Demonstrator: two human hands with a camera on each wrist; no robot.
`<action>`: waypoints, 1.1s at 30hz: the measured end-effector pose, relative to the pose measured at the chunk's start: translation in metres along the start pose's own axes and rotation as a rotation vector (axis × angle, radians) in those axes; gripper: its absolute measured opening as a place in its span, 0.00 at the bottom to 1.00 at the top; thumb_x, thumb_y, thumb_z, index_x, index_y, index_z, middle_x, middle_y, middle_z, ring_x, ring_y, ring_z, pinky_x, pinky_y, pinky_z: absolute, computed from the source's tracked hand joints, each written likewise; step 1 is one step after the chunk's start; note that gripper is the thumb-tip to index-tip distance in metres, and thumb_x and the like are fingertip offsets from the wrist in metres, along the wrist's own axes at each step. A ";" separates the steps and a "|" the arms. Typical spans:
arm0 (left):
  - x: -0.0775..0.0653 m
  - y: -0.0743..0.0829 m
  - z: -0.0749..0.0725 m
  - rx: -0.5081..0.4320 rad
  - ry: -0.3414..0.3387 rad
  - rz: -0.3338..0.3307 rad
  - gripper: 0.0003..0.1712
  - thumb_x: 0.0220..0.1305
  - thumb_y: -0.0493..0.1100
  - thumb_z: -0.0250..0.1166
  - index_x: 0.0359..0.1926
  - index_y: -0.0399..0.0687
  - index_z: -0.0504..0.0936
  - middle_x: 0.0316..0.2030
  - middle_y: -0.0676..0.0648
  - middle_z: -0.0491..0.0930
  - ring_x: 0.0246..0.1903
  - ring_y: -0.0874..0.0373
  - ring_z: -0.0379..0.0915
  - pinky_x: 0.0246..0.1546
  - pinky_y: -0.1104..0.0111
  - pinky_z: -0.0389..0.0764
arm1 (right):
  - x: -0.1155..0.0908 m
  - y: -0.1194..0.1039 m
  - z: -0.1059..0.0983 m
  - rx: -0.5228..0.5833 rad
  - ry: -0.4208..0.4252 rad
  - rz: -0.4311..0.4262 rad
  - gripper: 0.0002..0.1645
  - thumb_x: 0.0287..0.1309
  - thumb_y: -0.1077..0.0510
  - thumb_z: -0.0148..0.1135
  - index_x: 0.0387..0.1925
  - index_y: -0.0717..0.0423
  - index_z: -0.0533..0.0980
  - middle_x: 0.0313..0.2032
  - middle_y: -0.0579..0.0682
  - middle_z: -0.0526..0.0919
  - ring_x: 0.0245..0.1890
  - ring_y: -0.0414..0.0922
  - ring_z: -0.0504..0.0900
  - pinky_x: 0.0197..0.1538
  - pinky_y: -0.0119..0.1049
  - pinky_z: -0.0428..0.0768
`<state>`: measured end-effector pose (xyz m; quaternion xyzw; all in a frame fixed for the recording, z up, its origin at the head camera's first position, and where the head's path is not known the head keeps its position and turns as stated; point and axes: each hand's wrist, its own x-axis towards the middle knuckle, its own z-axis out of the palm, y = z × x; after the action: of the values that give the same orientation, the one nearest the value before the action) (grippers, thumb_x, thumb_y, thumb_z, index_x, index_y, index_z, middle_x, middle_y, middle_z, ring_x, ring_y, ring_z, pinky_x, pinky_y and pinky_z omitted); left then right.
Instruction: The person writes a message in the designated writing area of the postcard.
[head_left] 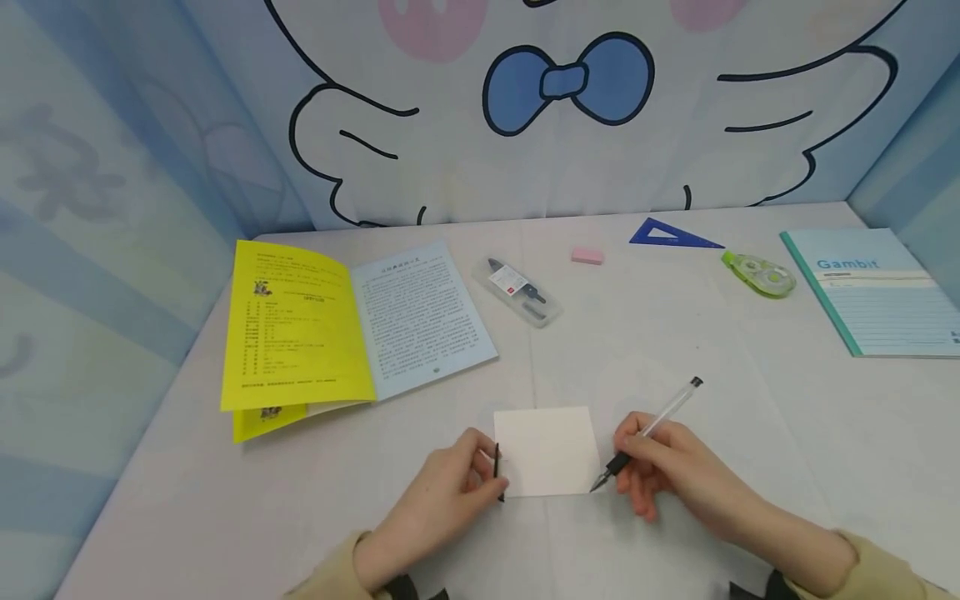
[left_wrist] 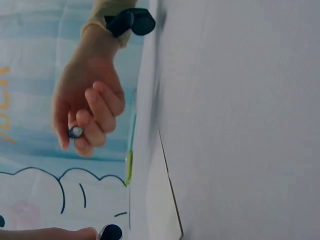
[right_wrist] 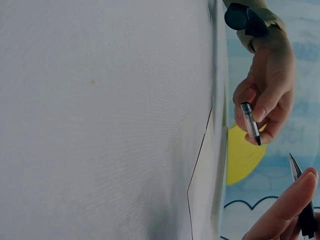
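Between my hands lies a blank white sheet of paper on the table. My left hand, at the sheet's left edge, pinches a small clear pen cap with black ends, mostly hidden by fingers in the head view. At the sheet's lower right corner, my right hand grips an uncapped gel pen with a clear barrel and black grip. Its tip points down and left, near that corner; whether it touches the paper I cannot tell. The left wrist view shows the right hand curled around the pen.
An open yellow-covered booklet lies at the left. Beyond the sheet are a clear case with a compass, a pink eraser, a blue set square and a green correction tape. A notebook lies far right.
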<state>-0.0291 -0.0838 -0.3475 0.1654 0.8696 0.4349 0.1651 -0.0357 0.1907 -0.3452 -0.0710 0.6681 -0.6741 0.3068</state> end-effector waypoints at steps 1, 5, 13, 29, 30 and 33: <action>0.001 -0.003 -0.003 0.009 0.018 -0.018 0.13 0.58 0.40 0.63 0.42 0.41 0.71 0.27 0.51 0.76 0.19 0.68 0.66 0.20 0.76 0.69 | 0.000 0.000 -0.001 0.000 0.003 0.000 0.12 0.69 0.52 0.43 0.33 0.56 0.65 0.22 0.44 0.81 0.15 0.37 0.77 0.20 0.32 0.77; 0.006 -0.014 -0.012 0.047 0.072 -0.104 0.15 0.58 0.42 0.64 0.43 0.41 0.70 0.28 0.49 0.78 0.21 0.65 0.68 0.21 0.74 0.70 | -0.001 0.001 -0.004 0.007 -0.003 -0.001 0.12 0.69 0.52 0.42 0.33 0.55 0.65 0.22 0.44 0.82 0.15 0.37 0.77 0.20 0.31 0.77; 0.014 -0.027 -0.017 0.159 0.141 -0.180 0.16 0.54 0.41 0.67 0.42 0.40 0.72 0.23 0.51 0.77 0.20 0.62 0.66 0.21 0.74 0.68 | -0.002 0.002 -0.005 0.019 -0.025 -0.008 0.11 0.70 0.54 0.41 0.33 0.55 0.65 0.23 0.43 0.82 0.16 0.37 0.77 0.20 0.31 0.77; 0.014 -0.022 -0.021 0.236 0.118 -0.221 0.21 0.55 0.41 0.66 0.47 0.40 0.70 0.19 0.52 0.73 0.17 0.62 0.64 0.18 0.74 0.65 | -0.002 0.004 -0.007 0.014 -0.034 -0.023 0.11 0.70 0.54 0.41 0.34 0.55 0.66 0.23 0.43 0.81 0.16 0.37 0.77 0.21 0.31 0.77; 0.014 -0.022 -0.021 0.242 0.120 -0.219 0.20 0.56 0.42 0.66 0.47 0.40 0.70 0.19 0.53 0.73 0.17 0.62 0.64 0.17 0.74 0.65 | -0.002 0.005 -0.007 0.015 -0.036 -0.022 0.11 0.70 0.54 0.41 0.34 0.55 0.66 0.23 0.43 0.81 0.16 0.37 0.77 0.21 0.31 0.77; 0.013 -0.022 -0.022 0.277 0.151 -0.201 0.19 0.57 0.43 0.65 0.46 0.41 0.71 0.20 0.53 0.72 0.17 0.63 0.63 0.17 0.75 0.64 | -0.002 0.005 -0.007 0.016 -0.041 -0.024 0.11 0.70 0.54 0.41 0.34 0.55 0.66 0.23 0.43 0.81 0.16 0.36 0.77 0.20 0.31 0.77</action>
<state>-0.0533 -0.1058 -0.3547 0.0656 0.9433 0.3034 0.1177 -0.0359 0.1984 -0.3496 -0.0901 0.6553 -0.6816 0.3128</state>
